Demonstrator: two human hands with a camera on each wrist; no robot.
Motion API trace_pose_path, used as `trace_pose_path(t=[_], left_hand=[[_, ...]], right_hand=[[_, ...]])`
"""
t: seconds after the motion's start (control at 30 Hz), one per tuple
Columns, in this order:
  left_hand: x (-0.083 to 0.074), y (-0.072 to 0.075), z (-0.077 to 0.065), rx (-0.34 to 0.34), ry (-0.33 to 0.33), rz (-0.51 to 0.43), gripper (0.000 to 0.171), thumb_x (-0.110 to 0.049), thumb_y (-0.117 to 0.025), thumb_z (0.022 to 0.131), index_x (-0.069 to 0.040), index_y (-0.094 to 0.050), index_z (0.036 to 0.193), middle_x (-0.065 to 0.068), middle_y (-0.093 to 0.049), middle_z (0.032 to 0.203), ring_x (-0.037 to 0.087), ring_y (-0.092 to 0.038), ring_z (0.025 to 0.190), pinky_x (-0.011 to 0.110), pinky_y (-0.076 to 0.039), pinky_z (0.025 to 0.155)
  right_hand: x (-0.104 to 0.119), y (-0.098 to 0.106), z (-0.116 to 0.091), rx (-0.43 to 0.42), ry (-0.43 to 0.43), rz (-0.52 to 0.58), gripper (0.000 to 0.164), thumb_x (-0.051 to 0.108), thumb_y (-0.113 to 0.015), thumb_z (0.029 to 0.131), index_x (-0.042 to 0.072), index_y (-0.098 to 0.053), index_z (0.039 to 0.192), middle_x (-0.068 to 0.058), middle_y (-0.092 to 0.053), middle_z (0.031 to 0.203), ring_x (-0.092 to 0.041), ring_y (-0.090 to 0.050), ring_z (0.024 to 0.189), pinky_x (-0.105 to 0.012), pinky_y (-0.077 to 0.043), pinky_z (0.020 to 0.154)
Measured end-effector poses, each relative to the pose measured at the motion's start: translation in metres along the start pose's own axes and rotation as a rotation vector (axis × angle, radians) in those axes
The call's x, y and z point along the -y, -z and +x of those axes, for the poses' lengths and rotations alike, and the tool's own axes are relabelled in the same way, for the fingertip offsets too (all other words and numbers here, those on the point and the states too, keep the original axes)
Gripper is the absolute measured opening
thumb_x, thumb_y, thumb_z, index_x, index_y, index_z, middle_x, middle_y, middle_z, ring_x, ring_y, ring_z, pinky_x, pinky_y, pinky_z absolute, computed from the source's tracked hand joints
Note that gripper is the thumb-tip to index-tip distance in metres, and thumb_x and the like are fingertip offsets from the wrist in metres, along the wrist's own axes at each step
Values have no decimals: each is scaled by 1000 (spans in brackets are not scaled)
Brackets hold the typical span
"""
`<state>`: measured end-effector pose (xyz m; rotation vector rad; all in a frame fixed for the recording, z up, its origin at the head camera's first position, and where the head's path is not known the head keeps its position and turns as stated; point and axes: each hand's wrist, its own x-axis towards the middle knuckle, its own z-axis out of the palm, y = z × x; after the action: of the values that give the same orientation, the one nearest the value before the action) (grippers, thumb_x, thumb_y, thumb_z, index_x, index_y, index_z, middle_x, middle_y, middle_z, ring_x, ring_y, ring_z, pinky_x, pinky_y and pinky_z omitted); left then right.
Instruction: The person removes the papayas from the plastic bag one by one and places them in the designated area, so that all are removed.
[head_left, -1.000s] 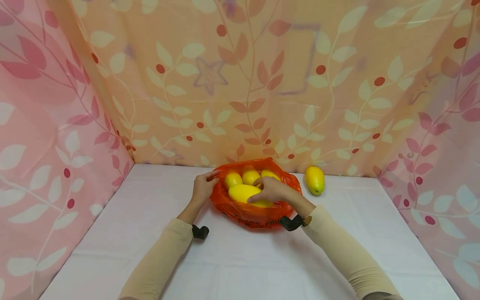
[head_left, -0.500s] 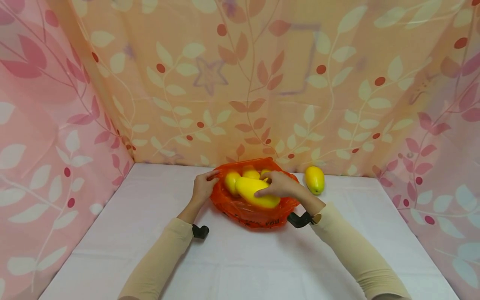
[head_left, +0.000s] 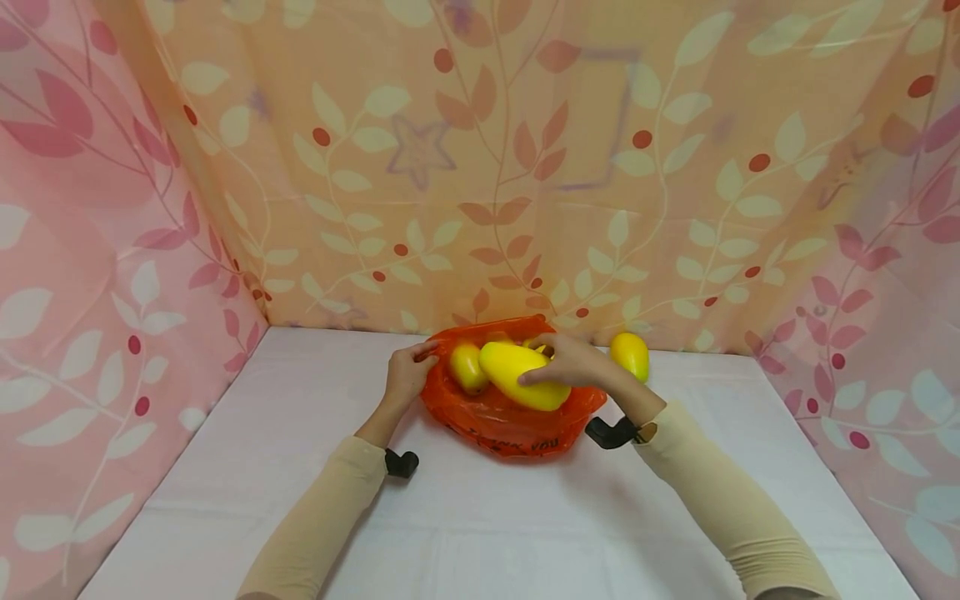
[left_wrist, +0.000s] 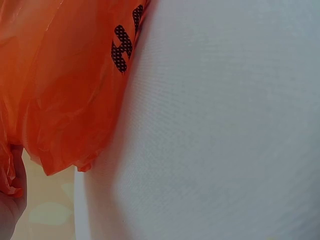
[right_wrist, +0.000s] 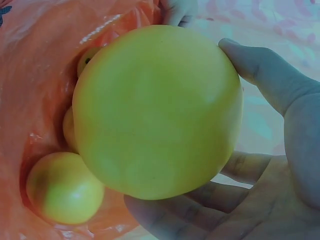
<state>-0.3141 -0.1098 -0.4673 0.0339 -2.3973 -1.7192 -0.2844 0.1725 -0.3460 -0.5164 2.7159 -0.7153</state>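
Observation:
A long, smooth yellow fruit [head_left: 521, 373], like a mango or papaya in shape, is in my right hand [head_left: 581, 367] above the mouth of an orange plastic bag [head_left: 502, 432]. In the right wrist view the thumb and fingers curl round the fruit [right_wrist: 157, 112], seen end-on. My left hand [head_left: 407, 372] pinches the bag's left rim; bunched plastic shows by its fingers [left_wrist: 19, 167] in the left wrist view. Inside the bag lies a smaller yellow fruit [head_left: 467, 367]. More yellow fruits behind it are partly hidden by the held one.
Right of the bag, a yellow-green fruit [head_left: 632, 354] stands on the white-covered table [head_left: 487, 533], partly behind my right forearm. Leaf-patterned cloth [head_left: 480, 167] hangs behind the table and along both sides. A black camera mount [head_left: 611, 433] sticks out at my right wrist.
My right hand has lifted the long yellow fruit up from the others in the bag and moved it to the right, tilting it. The left hand has stayed on the rim.

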Motion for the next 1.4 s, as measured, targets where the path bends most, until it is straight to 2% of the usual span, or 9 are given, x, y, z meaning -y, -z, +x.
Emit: trace_pose_path(t=[0.1,0.27,0.4,0.5,0.7,0.97,1.2,1.4], left_hand=[[0,0,1,-2,0,-1,29,-6,-65,91,-5,-71,119,15,-71,117,26,-64,114,34,-56,90],[0,1,0,-3,-3,12,29,-6,-65,90,-5,-71,119,16,-71,115,27,-66,111,27,-56,84],[0,1,0,-5,-6,21,29,-5,-66,90,-5,-71,119,17,-71,115,28,-66,110,30,-56,85],[0,1,0,-5,-2,16,29,-6,-65,90,-5,-71,119,17,-71,115,28,-65,111,35,-56,89],[-1,2,0,-7,-5,7,29,-6,-66,90,-5,-71,118,17,-71,115,27,-66,110,35,-56,89],[-3,2,-1,-13,-24,16,29,-3,-65,89,-3,-71,118,20,-71,113,29,-67,107,29,-57,84],[-4,2,-1,-8,-4,6,29,-5,-65,90,-4,-71,118,18,-71,116,29,-65,111,36,-56,90],[-2,3,0,-9,4,5,29,-6,-65,91,-4,-70,119,16,-71,117,26,-65,109,25,-56,84]], right_hand=[[2,4,-1,-11,10,-11,75,53,-77,76,10,-57,134,-12,-63,125,-26,-60,102,-38,-56,87],[5,10,-4,-30,10,-47,76,56,-77,75,9,-58,132,-12,-62,126,-26,-59,101,-37,-54,86],[6,15,-7,-50,18,-71,75,55,-77,75,7,-59,130,-12,-62,124,-26,-58,101,-36,-53,84],[7,19,-8,-53,21,-46,73,52,-78,75,7,-58,129,-12,-62,121,-27,-57,100,-35,-54,83],[5,26,-10,-35,-29,47,75,52,-78,75,9,-55,132,-15,-61,123,-29,-58,103,-37,-55,85],[1,37,-13,-90,53,51,69,50,-78,77,12,-58,132,-14,-64,121,-29,-60,104,-34,-57,80],[-3,47,-19,-127,20,60,71,52,-77,77,13,-57,132,-17,-62,126,-32,-61,108,-37,-57,82],[-8,56,-20,-160,4,78,72,51,-77,78,11,-56,134,-17,-62,125,-32,-60,107,-37,-57,83]])
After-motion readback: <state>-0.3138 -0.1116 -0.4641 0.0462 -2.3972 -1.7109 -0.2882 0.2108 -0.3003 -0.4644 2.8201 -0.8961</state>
